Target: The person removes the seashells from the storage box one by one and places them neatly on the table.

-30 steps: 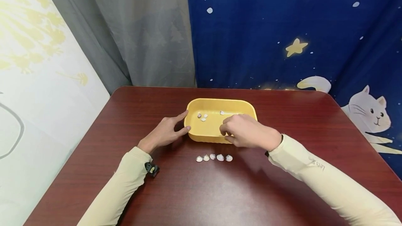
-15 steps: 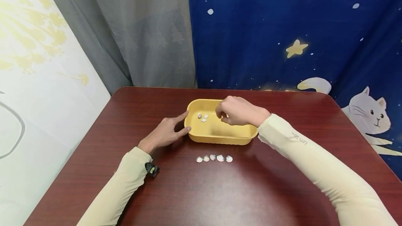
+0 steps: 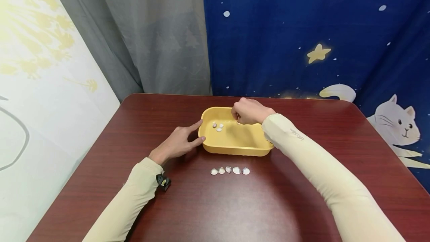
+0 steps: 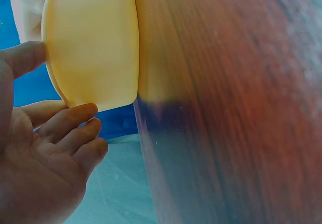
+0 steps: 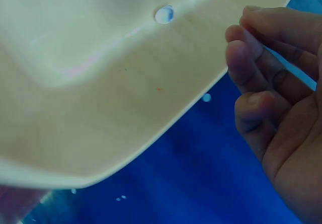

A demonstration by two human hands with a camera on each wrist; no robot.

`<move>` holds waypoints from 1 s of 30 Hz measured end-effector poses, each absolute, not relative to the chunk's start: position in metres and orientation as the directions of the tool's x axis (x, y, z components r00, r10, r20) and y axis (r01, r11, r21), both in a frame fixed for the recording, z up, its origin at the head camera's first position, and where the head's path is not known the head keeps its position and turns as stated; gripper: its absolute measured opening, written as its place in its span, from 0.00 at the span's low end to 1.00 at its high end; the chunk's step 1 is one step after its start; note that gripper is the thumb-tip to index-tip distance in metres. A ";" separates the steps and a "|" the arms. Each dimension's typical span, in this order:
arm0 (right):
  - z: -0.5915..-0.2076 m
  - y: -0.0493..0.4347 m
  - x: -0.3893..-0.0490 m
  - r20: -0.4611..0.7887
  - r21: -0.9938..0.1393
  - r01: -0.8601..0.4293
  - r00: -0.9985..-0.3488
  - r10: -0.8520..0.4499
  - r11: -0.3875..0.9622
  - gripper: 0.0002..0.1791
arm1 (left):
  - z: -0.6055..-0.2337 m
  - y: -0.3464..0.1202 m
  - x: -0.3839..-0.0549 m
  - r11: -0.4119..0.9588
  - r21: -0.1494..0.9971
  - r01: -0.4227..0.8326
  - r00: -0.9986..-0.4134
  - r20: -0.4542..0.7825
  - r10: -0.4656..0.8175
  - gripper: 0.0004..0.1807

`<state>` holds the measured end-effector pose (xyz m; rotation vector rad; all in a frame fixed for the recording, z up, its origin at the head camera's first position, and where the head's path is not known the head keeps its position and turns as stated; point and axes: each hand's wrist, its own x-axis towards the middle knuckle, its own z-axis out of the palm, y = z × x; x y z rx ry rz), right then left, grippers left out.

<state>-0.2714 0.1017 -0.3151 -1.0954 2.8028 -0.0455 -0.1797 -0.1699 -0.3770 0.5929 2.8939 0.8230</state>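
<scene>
A yellow plastic tub (image 3: pixel 235 149) stands on the table. My left hand (image 3: pixel 178 143) is at its left end, thumb and index finger spread and touching the rim; in the left wrist view the other fingers (image 4: pixel 83 121) lie relaxed by the tub's outer corner. My right hand (image 3: pixel 248 111) is over the tub's far side, fingers loosely bent. The right wrist view shows nothing between its fingertips (image 5: pixel 239 58). A small white seashell (image 5: pixel 164 15) lies in the tub, apart from those fingers. Several other shells (image 3: pixel 219 129) lie at the tub's left.
In front of the tub, several white shells (image 3: pixel 236 170) form a row on the dark red wooden table (image 3: pixel 201 212). Behind the table's back edge hang a grey curtain (image 3: pixel 161 40) and a blue one (image 3: pixel 268 29) with stars and a cat.
My right hand has moved from the tub's near rim to its far side, over the shell there. My left hand, the tub and the shell row have stayed in place.
</scene>
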 end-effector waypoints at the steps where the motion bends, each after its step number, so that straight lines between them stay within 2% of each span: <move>1: -0.317 0.101 -0.274 -0.121 -0.070 -0.660 -0.738 -0.663 0.748 0.08 | -0.377 -0.170 -0.180 0.782 0.519 0.346 -0.922 0.036 0.385 0.40; 6: -0.328 0.097 -0.283 -0.145 -0.061 -0.610 -0.778 -0.612 0.790 0.12 | -0.376 -0.169 -0.180 0.779 0.521 0.349 -0.922 0.042 0.385 0.39; 14: -0.344 0.090 -0.284 -0.166 -0.027 -0.546 -0.824 -0.542 0.837 0.12 | -0.377 -0.169 -0.179 0.782 0.523 0.338 -0.924 0.028 0.381 0.40; 18: -0.351 0.086 -0.284 -0.137 0.031 -0.544 -0.833 -0.536 0.838 0.14 | -0.377 -0.170 -0.177 0.779 0.527 0.339 -0.925 0.034 0.379 0.40; 24: -0.359 0.086 -0.286 -0.075 0.107 -0.533 -0.846 -0.528 0.839 0.21 | -0.376 -0.169 -0.177 0.777 0.524 0.349 -0.921 0.041 0.387 0.40; 30: -0.362 0.087 -0.286 -0.081 0.140 -0.552 -0.834 -0.546 0.822 0.19 | -0.377 -0.170 -0.178 0.780 0.520 0.347 -0.923 0.043 0.382 0.40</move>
